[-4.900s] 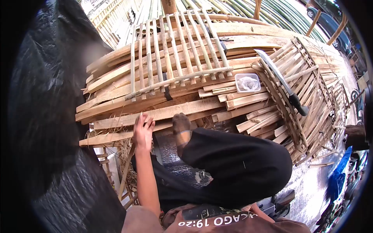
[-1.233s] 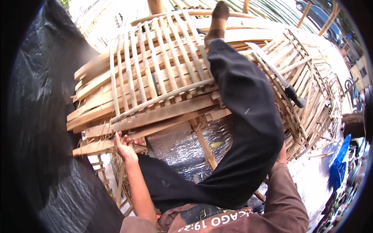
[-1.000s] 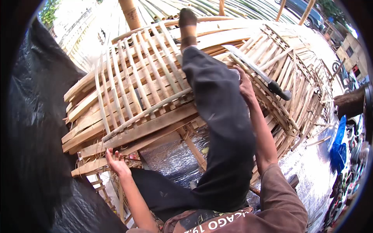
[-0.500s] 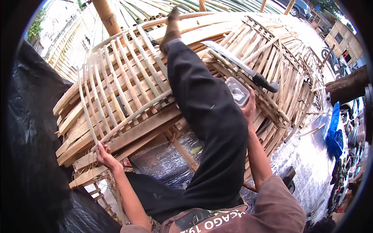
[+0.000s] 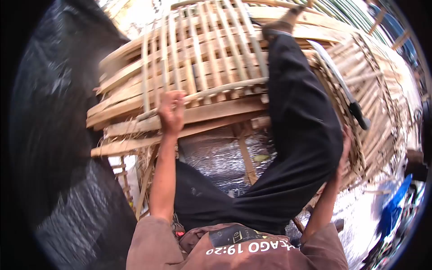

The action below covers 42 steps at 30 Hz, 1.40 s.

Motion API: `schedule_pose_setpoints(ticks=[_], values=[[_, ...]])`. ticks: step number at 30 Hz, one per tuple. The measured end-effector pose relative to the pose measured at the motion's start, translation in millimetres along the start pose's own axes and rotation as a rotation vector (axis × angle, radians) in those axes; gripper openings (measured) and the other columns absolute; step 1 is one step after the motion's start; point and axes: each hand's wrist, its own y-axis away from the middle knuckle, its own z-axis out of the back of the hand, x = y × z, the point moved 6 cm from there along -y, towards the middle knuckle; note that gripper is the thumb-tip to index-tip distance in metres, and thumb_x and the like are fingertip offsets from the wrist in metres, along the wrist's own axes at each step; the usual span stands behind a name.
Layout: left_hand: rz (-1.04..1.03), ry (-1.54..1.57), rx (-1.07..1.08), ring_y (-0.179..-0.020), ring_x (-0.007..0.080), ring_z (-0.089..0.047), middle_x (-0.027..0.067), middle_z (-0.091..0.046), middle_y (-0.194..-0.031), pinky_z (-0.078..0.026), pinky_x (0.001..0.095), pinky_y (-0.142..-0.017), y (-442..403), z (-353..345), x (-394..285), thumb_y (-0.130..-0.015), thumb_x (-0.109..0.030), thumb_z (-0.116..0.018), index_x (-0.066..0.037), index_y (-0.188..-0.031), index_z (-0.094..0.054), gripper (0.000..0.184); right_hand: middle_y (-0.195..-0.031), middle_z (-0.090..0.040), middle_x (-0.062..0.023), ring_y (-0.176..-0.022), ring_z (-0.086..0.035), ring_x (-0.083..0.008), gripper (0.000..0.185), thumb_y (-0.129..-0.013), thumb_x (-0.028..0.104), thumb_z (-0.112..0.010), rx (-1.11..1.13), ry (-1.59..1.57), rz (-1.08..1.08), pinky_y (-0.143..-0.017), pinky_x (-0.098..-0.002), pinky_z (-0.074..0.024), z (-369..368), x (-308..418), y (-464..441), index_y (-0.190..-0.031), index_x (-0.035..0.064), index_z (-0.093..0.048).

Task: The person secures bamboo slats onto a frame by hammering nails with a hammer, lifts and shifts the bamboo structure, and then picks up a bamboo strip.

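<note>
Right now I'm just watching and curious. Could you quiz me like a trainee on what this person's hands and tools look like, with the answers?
1. Which hand is at the slatted frame's near rail?
A) left
B) right
C) neither
2. True or false: the big knife has a white handle.
3. Fill in: the right hand is partly hidden behind the ____.

Key:
1. A, the left hand.
2. False; the handle is black.
3. Right leg, in black trousers.
</note>
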Motion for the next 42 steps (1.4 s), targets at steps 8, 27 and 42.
schedule_pose_setpoints(ticks=[8,27,42], values=[[-0.05,-0.076,0.148,-0.073,0.0202,-0.066,0.0081,-0.069,-0.078,-0.051,0.0318,-0.066,65.7,-15.8,-38.3,-0.087,-0.015,-0.072,-0.003,-0.08,-0.071,0.014,-0.131,-0.054,-0.0121,-0.124,-0.049,-0.0238,0.043,-0.091,0.007,-0.062,-0.23,0.189,0.148,-0.104,-0.0371,-0.0393,1.8,157.2,18.2,-0.132,0.005,-0.052],[0.301,0.097,0.171,-0.074,0.0138,-0.057,0.0053,-0.063,-0.077,-0.046,0.0279,-0.072,114.7,-21.2,7.4,-0.093,-0.012,-0.064,0.001,-0.085,-0.065,0.015,-0.098,-0.066,-0.0103,-0.089,-0.064,-0.0177,0.022,-0.081,-0.002,-0.067,-0.217,-0.07,0.505,-0.079,-0.0286,-0.0501,-60.7,236.5,97.1,-0.102,0.0017,-0.063],[0.207,0.197,0.159,-0.071,0.0206,-0.064,0.0098,-0.067,-0.079,-0.05,0.031,-0.068,145.5,-22.4,-108.8,-0.088,-0.011,-0.068,-0.001,-0.084,-0.067,0.011,-0.104,-0.06,-0.0085,-0.092,-0.06,-0.0154,0.037,-0.082,0.002,-0.069,0.388,-0.275,0.149,-0.079,-0.0281,-0.0478,-152.1,239.7,132.5,-0.117,0.0021,-0.057]])
